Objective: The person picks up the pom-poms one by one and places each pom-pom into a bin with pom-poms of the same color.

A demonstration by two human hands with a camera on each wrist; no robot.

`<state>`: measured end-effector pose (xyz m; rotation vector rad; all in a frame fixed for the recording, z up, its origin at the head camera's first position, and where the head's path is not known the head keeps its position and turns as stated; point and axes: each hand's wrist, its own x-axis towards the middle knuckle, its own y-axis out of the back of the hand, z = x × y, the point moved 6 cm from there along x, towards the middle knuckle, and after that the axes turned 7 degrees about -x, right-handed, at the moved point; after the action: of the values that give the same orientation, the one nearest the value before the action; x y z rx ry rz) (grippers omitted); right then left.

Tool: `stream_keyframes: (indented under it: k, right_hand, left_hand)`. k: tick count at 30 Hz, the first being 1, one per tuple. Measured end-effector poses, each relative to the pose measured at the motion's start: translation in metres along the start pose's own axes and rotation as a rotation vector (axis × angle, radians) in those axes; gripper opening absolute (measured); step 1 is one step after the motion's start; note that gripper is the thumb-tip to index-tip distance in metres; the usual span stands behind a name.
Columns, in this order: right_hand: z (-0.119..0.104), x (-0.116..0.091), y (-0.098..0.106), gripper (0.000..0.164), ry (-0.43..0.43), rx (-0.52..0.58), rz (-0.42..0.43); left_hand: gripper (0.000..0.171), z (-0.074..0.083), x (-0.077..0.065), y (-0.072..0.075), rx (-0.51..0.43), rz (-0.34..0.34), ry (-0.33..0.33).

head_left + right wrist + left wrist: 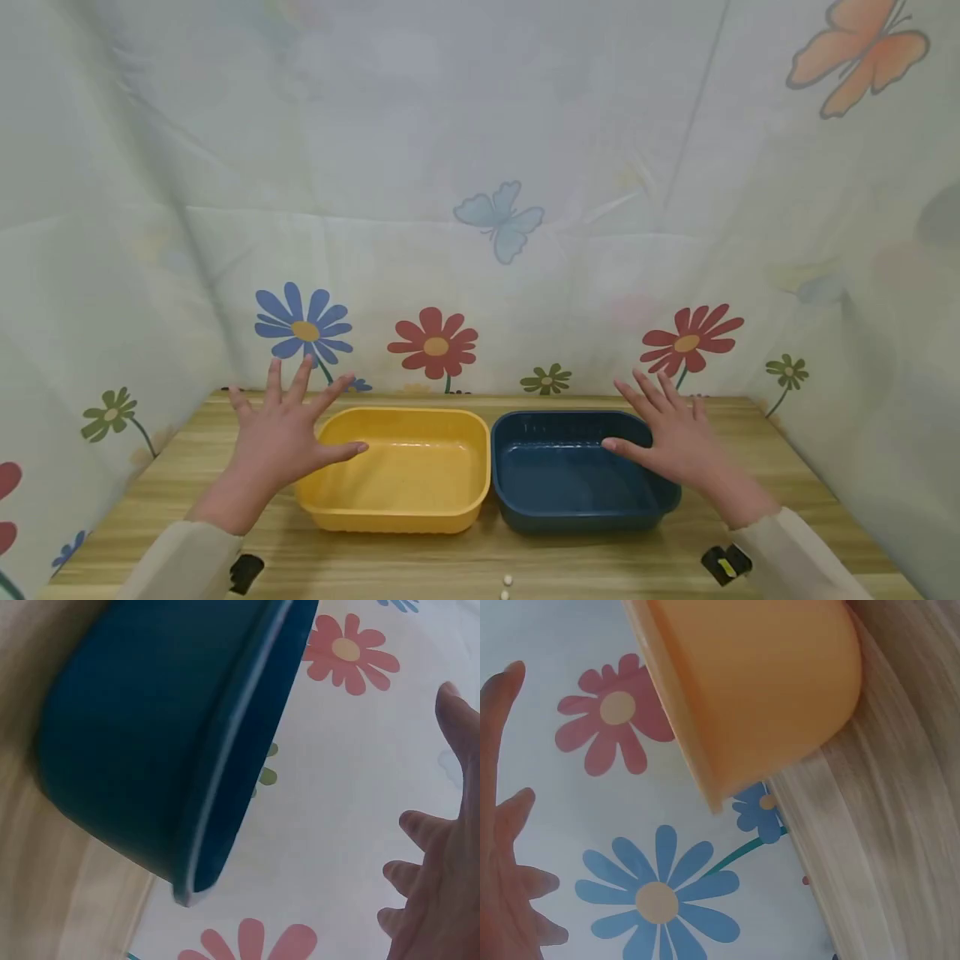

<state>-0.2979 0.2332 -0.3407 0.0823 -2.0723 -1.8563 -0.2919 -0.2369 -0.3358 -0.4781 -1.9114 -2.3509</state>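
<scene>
Two rectangular basins with rounded corners stand side by side on the wooden table: a yellow basin (408,521) on the left and a dark blue basin (577,523) on the right. My left hand (277,437), fingers spread wide and holding nothing, hovers by the yellow basin's left end, the thumb overlapping its rim in the head view. Over the blue basin's right end my right hand (678,437) is held the same way, fingers apart. Both wrist views show the hands above the level of the basin rims. No contents show inside either basin.
Two small white bits (507,580) lie on the wooden table (405,567) near its front edge. A pale curtain (600,125) printed with flowers and butterflies closes off the back and sides. Dark wrist-camera parts (726,565) show below the right sleeve.
</scene>
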Motion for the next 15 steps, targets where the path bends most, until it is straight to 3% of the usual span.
stream_keyframes:
  k: [9,15]
  right_hand:
    - [-0.005,-0.011,-0.003,0.088,-0.005,0.01,0.074]
    - [-0.012,-0.019,0.0,0.087,0.043,-0.004,0.137]
  left_hand:
    - [0.096,-0.004,-0.01,0.001,-0.016,0.042,0.007]
    - [0.095,-0.003,-0.019,0.001,-0.033,0.055,0.006]
